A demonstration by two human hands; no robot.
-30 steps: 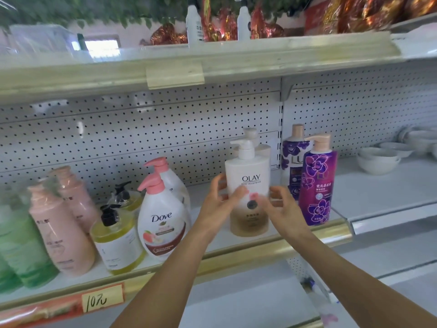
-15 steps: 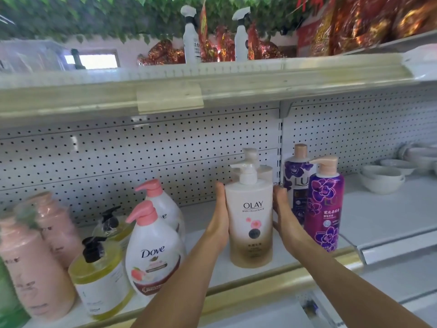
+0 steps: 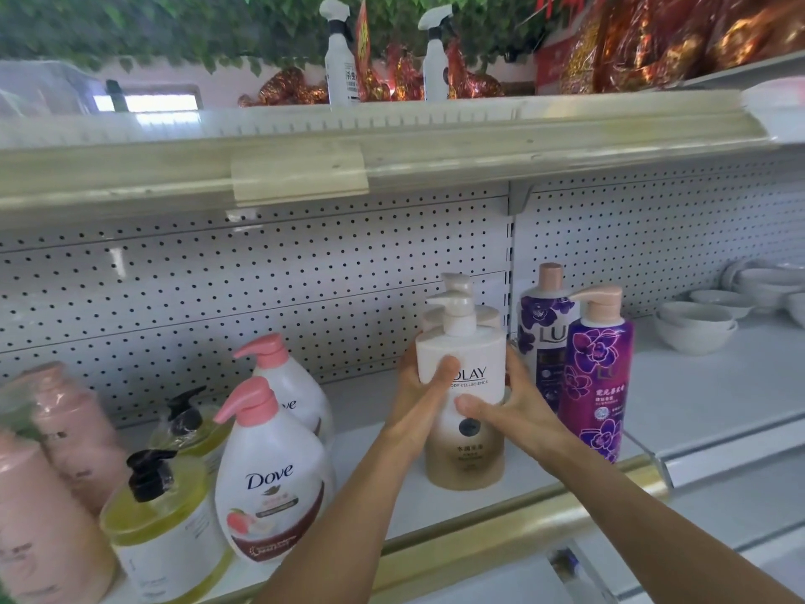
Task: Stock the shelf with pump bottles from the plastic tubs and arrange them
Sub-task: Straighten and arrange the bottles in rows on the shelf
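Since a moment ago both thumbs have curled across my white-and-gold pump bottle [image 3: 462, 411] marked OLAY; left hand [image 3: 424, 392] and right hand [image 3: 514, 411] clasp it upright on the shelf [image 3: 501, 481], purple bottle [image 3: 596, 377] beside

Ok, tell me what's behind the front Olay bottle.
Behind the front Olay bottle, gripped by the left hand and right hand, stands a second cream pump bottle. Only its pump and shoulders show; its body and label are covered.
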